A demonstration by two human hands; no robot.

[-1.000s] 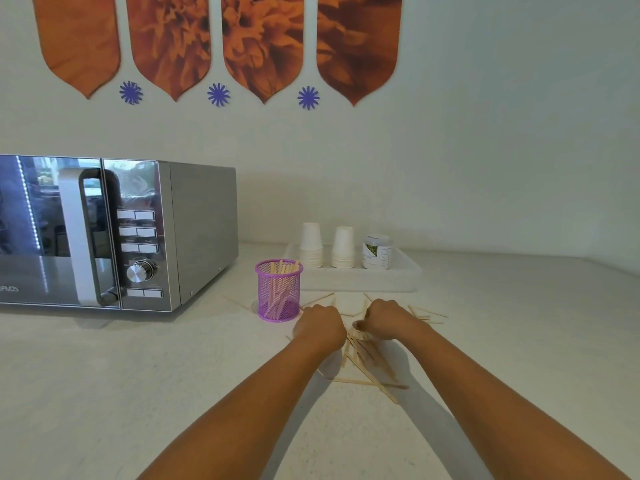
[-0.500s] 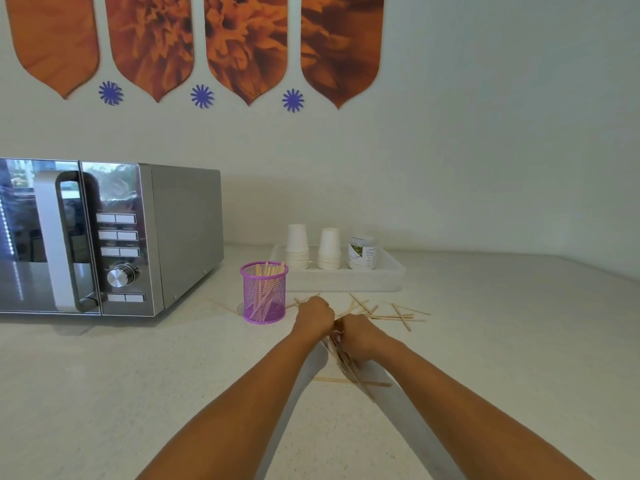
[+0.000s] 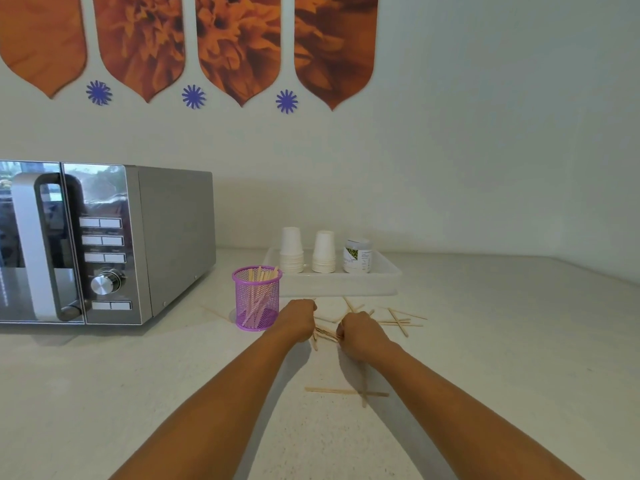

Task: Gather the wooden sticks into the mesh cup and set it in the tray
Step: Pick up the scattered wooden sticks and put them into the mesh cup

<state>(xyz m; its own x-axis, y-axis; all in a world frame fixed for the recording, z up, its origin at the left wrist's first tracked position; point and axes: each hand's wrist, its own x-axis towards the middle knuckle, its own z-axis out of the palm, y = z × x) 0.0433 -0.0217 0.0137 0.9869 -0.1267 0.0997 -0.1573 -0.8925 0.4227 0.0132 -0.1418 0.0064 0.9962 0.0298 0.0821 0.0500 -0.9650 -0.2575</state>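
A purple mesh cup (image 3: 257, 299) stands upright on the counter with several wooden sticks leaning inside it. Just right of the cup, my left hand (image 3: 297, 320) and my right hand (image 3: 362, 335) are both closed around a bundle of wooden sticks (image 3: 326, 334) held between them, low over the counter. More loose sticks (image 3: 398, 321) lie scattered to the right, and two crossed sticks (image 3: 348, 392) lie nearer to me between my forearms. The white tray (image 3: 388, 275) sits behind the cup and hands.
In the tray stand two stacks of white paper cups (image 3: 291, 250) (image 3: 324, 252) and a small white jar (image 3: 357, 256). A silver microwave (image 3: 104, 242) fills the left side. One stick (image 3: 215, 311) lies left of the cup. The wall runs close behind the tray.
My hands have drawn the scattered sticks together into a bundle and lifted it slightly, shifting left toward the cup. Fewer sticks lie in front of me; the view has drifted a little.
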